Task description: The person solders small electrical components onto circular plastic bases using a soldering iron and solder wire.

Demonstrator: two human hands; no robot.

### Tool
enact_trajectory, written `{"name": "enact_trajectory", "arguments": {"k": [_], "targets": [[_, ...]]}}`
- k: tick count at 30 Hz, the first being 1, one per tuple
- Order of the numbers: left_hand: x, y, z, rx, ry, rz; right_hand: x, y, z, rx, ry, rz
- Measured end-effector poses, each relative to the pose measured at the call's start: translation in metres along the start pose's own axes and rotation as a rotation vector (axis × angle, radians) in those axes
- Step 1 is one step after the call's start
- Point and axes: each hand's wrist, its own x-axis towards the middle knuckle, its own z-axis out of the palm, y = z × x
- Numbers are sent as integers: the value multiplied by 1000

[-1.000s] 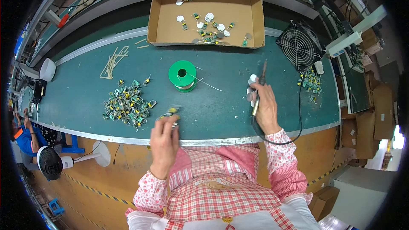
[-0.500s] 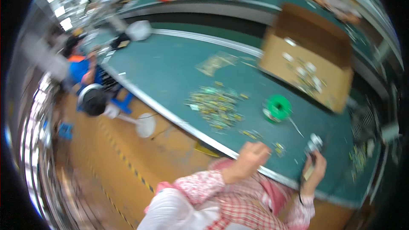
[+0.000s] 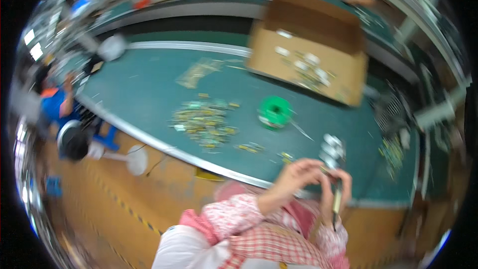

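The picture is motion-blurred. My left hand (image 3: 298, 173) and my right hand (image 3: 340, 182) are close together at the near edge of the green bench (image 3: 149, 94), right of centre. The left hand's fingers pinch a small component (image 3: 324, 169) up against the right hand. In my right fist is a soldering iron (image 3: 337, 204), its yellowish handle pointing down toward my lap. Just beyond the hands stands a small white and silver holder (image 3: 332, 148). A green solder spool (image 3: 275, 112) lies farther out to the left.
A pile of small green and yellow components (image 3: 204, 122) lies mid-bench, with a few strays (image 3: 251, 147) nearer me. An open cardboard box (image 3: 343, 87) of parts sits at the back, a fan (image 3: 393, 112) to the right. A person in blue (image 3: 55, 109) and white stools (image 3: 137, 159) are on the left.
My head has swung left and tilted, so the bench now runs diagonally. My left hand has lifted off the bench and come across to meet the right hand, which still holds the iron.
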Motion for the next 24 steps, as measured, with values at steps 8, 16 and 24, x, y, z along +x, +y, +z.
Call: {"name": "enact_trajectory", "arguments": {"k": [8,16,24], "targets": [[10,14,8,117,25,-89,12,4,-14,44,-3,-53],[8,16,10,173,-18,-130,11,-4,-23,19,-41,-30],[10,16,14,69,-36,-67,9,-3,-22,-60,18,-99]]}}
